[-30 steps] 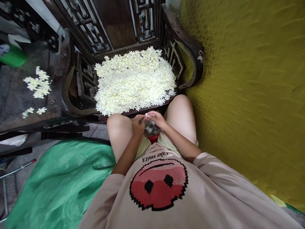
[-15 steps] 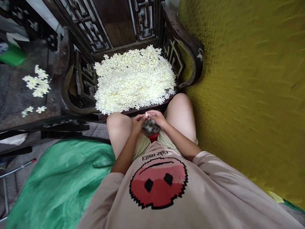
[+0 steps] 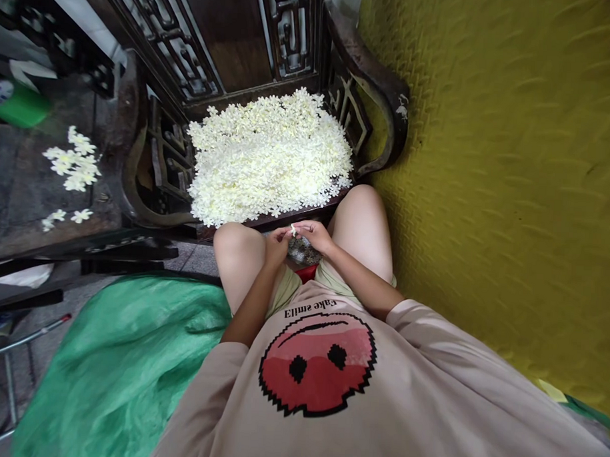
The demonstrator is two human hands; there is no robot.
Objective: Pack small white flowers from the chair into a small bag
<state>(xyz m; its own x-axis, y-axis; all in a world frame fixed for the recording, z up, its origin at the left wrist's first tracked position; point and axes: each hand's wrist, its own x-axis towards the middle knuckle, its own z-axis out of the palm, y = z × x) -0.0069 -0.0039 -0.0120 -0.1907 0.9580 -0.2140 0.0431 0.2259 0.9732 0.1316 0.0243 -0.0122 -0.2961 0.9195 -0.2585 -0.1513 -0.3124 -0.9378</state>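
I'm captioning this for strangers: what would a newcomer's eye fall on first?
Probably the bright heap of white flowers on the dark carved chair, beyond the knees. Next, the yellow surface down the right side and the red print on the shirt, lower centre. The tiny blossom between left hand and right hand is subtler.

The white flower (image 3: 293, 230) at the fingertips of my right hand (image 3: 313, 234) is too small for me to make out its petals, or whether my left hand (image 3: 276, 245) pinches it too. A blossom heap (image 3: 270, 160) hides most of the chair seat (image 3: 270, 221). The left edge cuts off the green tub (image 3: 26, 107), the bottom edge the green sheeting (image 3: 125, 362).
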